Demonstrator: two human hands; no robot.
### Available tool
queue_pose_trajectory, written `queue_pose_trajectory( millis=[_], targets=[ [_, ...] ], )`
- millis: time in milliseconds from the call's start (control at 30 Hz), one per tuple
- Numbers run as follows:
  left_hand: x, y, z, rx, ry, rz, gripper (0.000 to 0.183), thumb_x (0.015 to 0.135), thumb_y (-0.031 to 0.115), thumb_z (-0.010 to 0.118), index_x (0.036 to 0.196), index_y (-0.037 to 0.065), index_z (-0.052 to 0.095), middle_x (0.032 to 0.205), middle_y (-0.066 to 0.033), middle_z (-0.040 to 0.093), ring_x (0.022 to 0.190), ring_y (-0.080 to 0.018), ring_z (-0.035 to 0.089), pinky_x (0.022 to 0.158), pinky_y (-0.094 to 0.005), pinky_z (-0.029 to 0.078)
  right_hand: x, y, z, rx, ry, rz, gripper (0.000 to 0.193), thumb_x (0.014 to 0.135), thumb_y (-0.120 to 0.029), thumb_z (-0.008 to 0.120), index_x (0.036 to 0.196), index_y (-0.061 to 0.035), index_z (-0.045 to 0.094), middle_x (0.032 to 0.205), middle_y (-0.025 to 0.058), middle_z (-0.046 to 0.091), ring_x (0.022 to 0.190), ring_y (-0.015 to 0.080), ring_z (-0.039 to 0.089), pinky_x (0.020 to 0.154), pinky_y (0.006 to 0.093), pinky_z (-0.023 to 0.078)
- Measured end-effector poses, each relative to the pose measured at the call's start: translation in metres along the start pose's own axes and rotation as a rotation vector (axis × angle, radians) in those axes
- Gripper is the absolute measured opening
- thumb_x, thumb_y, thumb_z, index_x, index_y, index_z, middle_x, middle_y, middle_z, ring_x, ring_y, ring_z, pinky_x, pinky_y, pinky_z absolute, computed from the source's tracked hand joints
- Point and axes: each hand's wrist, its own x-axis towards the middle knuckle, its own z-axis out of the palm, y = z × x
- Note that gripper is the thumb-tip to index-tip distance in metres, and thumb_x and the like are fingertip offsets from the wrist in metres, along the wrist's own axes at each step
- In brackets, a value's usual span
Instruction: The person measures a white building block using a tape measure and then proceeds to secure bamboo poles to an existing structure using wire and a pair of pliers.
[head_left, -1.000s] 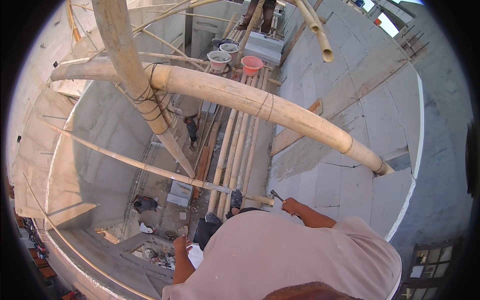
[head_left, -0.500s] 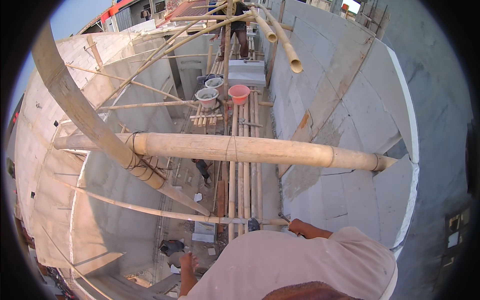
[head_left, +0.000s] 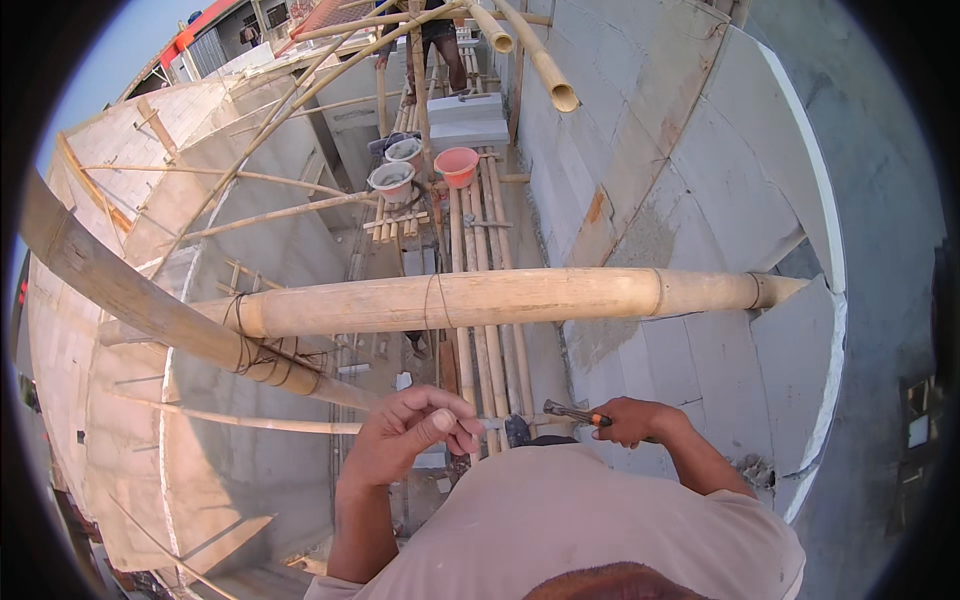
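My left hand is raised over the scaffold, just below the thick horizontal bamboo pole. Its fingers are curled in toward the thumb; whether anything small is between them is hidden. At the right, my right hand is wrapped round the handle of pliers with a metal head and orange and black grips. The head of the pliers points left, toward a thin bamboo crosspiece. Beneath lies my foot in a dark shoe, on the long bamboo poles.
A slanting bamboo pole is tied with wire to the horizontal one. A grey block wall rises at the right. Mortar buckets, a red bucket and pale blocks stand farther along, where another person stands.
My left hand has risen from low beside my body to below the thick pole. My right hand has moved slightly right and up, showing the pliers. The view has shifted somewhat.
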Motion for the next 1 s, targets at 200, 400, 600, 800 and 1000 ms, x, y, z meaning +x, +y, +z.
queue_pose_trajectory(
  millis=[200, 400, 600, 800, 1000],
  targets=[
    [0.146, 0.135, 0.029, 0.088, -0.003, 0.412, 0.029, 0.103, 0.028, 0.055, 0.106, 0.001, 0.064, 0.092, -0.0120, 0.071, 0.074, -0.0165, 0.069, 0.067, -0.0284, 0.055, -0.175, -0.077, -0.078, 0.316, 0.382, -0.614, 0.038, 0.096, -0.030, 0.066, 0.121, -0.0013, 0.065, 0.069, 0.0035, 0.059, 0.060, 0.0134, 0.059, 0.057, 0.0285, 0.051],
    [0.316, 0.183, -0.031, 0.178, 0.185, 0.230, 0.026, 0.102, 0.024, 0.055, 0.105, -0.001, 0.063, 0.095, -0.0142, 0.071, 0.085, -0.0215, 0.070, 0.076, -0.0334, 0.059, -0.176, -0.147, -0.191, 0.598, 0.823, -0.775, 0.048, 0.099, -0.025, 0.056, 0.135, 0.0058, 0.048, 0.068, 0.0025, 0.053, 0.052, 0.0105, 0.054, 0.049, 0.0255, 0.049],
    [0.454, 0.158, -0.057, 0.116, 0.356, 0.008, 0.033, 0.104, 0.030, 0.049, 0.110, -0.001, 0.058, 0.105, -0.0195, 0.068, 0.090, -0.0283, 0.069, 0.081, -0.0416, 0.060, -0.138, -0.162, -0.362, 0.072, 1.035, -0.341, 0.041, 0.088, -0.011, 0.055, 0.127, 0.0027, 0.053, 0.068, 0.0014, 0.046, 0.053, 0.0109, 0.045, 0.048, 0.0286, 0.044],
    [0.541, 0.141, -0.093, -0.011, 0.467, -0.028, 0.052, 0.105, 0.041, 0.045, 0.131, -0.004, 0.045, 0.122, -0.0266, 0.060, 0.106, -0.0377, 0.064, 0.086, -0.0494, 0.059, -0.088, -0.228, -0.431, -0.218, 1.226, -0.454, 0.024, 0.083, -0.014, 0.061, 0.105, -0.0032, 0.059, 0.065, 0.0008, 0.041, 0.054, 0.0105, 0.039, 0.043, 0.0289, 0.033],
    [0.637, 0.122, -0.101, -0.193, 0.408, -0.029, 0.071, 0.105, 0.048, 0.033, 0.153, -0.002, 0.018, 0.134, -0.0313, 0.049, 0.117, -0.0443, 0.058, 0.092, -0.0570, 0.055, -0.006, -0.263, -0.545, -0.197, 1.143, -0.445, 0.031, 0.089, -0.019, 0.063, 0.118, -0.0062, 0.061, 0.070, 0.0056, 0.053, 0.059, 0.0173, 0.054, 0.055, 0.0347, 0.046]
  ],
)
